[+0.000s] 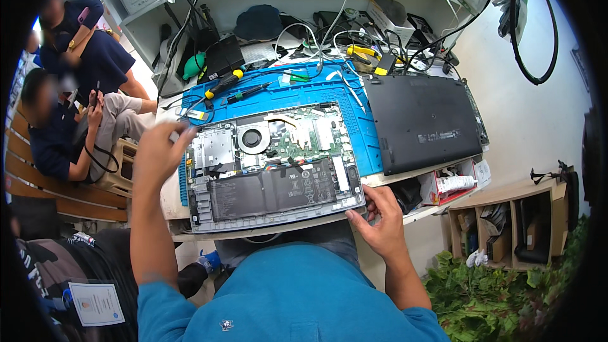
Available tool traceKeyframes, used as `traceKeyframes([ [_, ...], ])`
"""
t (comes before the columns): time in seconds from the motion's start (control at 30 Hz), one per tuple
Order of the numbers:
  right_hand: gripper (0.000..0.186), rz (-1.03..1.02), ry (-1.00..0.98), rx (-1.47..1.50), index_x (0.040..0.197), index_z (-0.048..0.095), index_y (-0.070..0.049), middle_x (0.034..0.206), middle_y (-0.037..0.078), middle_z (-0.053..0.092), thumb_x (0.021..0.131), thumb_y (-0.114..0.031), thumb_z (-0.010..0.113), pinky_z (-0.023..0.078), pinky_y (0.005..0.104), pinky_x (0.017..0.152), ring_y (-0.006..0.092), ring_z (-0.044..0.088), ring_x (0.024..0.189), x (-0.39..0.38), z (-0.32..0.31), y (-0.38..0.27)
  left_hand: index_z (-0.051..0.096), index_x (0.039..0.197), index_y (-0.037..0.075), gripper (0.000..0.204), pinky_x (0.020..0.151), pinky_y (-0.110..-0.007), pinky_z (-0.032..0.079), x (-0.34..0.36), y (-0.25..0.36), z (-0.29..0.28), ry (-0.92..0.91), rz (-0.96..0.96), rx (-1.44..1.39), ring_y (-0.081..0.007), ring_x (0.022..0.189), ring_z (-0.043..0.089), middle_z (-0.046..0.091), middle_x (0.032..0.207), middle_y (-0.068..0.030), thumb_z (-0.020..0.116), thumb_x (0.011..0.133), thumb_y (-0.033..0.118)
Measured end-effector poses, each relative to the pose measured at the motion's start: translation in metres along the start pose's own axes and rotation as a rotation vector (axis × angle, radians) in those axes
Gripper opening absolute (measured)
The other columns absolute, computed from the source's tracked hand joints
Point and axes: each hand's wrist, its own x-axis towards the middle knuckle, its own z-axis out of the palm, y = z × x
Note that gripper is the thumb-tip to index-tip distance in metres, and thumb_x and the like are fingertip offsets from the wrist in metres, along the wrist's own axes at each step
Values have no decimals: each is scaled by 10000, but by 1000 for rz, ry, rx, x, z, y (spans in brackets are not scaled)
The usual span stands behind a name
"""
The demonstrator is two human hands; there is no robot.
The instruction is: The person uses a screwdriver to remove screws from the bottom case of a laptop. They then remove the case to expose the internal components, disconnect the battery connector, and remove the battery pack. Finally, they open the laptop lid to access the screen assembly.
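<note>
An opened laptop base point(272, 164) lies in front of me with its insides bare. Its black battery point(272, 191) runs along the near side, and a round fan point(253, 137) sits farther back beside the green circuit board point(288, 145). My right hand point(383, 221) grips the near right corner between thumb and fingers. Above the far left corner, my left hand point(163, 152) is closed and slightly blurred; a small greyish thing shows at its fingers, too unclear to name. Under the laptop base spreads a blue work mat point(367, 145).
The black bottom cover point(425, 123) lies at the right. Behind the laptop are a yellow-black screwdriver point(225, 83), a green air blower point(194, 65), yellow-handled pliers point(362, 52) and tangled cables. Two people sit or stand at the left. A red-white box point(448, 182) stands below the bottom cover.
</note>
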Motion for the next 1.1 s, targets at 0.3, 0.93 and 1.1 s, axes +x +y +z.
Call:
traceKeyframes([
  [0.3,691,104,-138,-130,1335,715,55,1033,100,617,775,-208,1023,516,347,685,195,598,792,20,-10,-28,780,1254,-76,305,681,-314,519,-165,16,16,34,-305,-273,-183,729,658,688,926,-124,765,1023,122],
  [0.93,722,-92,37,5,1557,504,88,1253,195,735,1018,-232,862,604,345,874,242,759,1041,-6,18,16,732,1271,-75,356,626,-240,537,-170,-2,16,44,-519,-753,-91,713,675,756,927,-71,806,1061,204],
  [1.1,749,-225,98,-102,1566,493,91,1275,219,730,1041,-325,828,612,385,949,297,767,1106,-2,24,17,787,1288,27,486,921,-415,617,-156,45,-2,191,232,-108,-309,1022,734,749,1153,-134,941,873,228],
])
